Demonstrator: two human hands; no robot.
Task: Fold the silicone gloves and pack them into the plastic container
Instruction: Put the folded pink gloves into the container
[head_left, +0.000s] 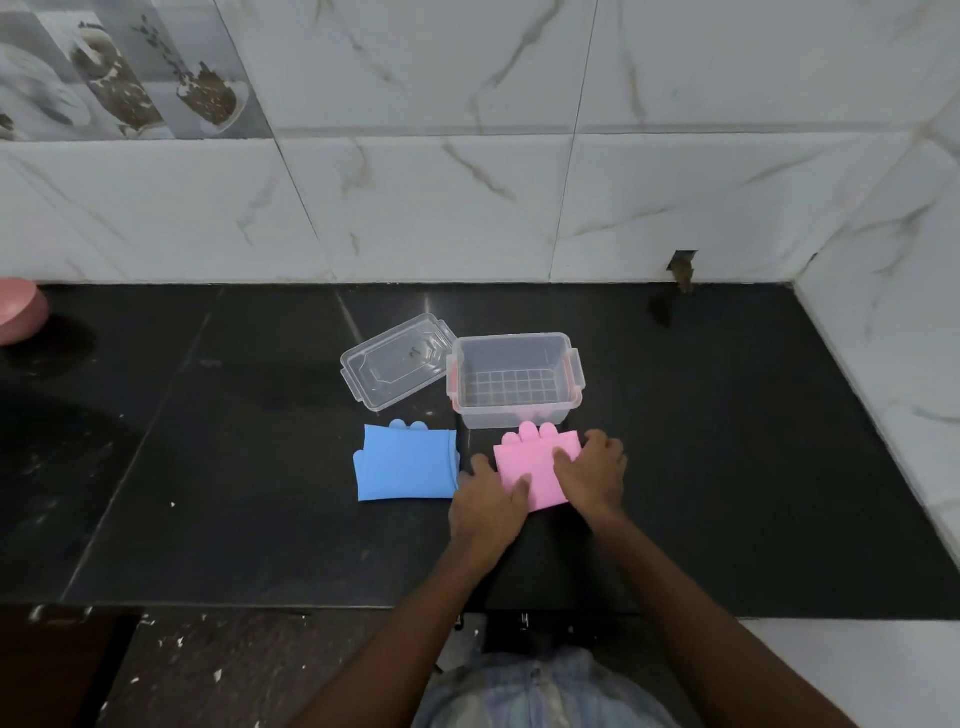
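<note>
A pink silicone glove (530, 457) lies folded on the black counter, its fingertips pointing at the clear plastic container (514, 413) just behind it. My left hand (485, 501) presses on the glove's near left corner. My right hand (595, 475) lies flat on its right side, fingers spread. A blue silicone glove (405, 462) lies folded to the left, untouched. The container stands open with nothing inside.
The container's clear lid (395, 361) lies upside down to the left of the container. A pink bowl (18, 312) sits at the far left edge. Marble-tiled walls close the counter at the back and right. The counter's front edge (260, 605) runs below my forearms.
</note>
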